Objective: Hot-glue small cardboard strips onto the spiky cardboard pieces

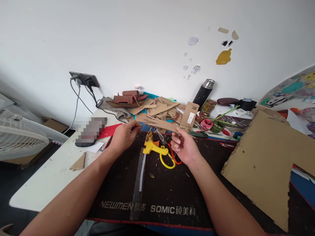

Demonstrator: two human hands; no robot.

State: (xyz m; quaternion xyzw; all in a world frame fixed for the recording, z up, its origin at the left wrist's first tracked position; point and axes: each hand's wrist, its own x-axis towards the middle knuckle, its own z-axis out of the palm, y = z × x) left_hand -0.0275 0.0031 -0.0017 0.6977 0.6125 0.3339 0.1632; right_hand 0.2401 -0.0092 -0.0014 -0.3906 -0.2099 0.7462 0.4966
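My left hand [124, 137] hovers over the left side of the dark mat, thumb and fingertips pinched together. Anything between them is too small to name. My right hand [186, 146] is turned palm inward, fingers curled and thumb on top; what it pinches, if anything, I cannot make out. Between the hands lies a yellow hot glue gun [154, 147], its nozzle stained brown, with a pale glue stick [142, 173] trailing toward me. The stick rests along a clear ruler [136, 200]. Scissors with yellow and red handles [168, 166] lie beside the gun, partly behind my right hand.
Cardboard scraps [159, 109] pile up behind the mat, near a brown model boat [126, 101]. A black thermos [204, 93] and open paint jars [206, 124] stand at back right. A large cardboard sheet [265, 164] covers the right side. A fan [27, 137] stands left.
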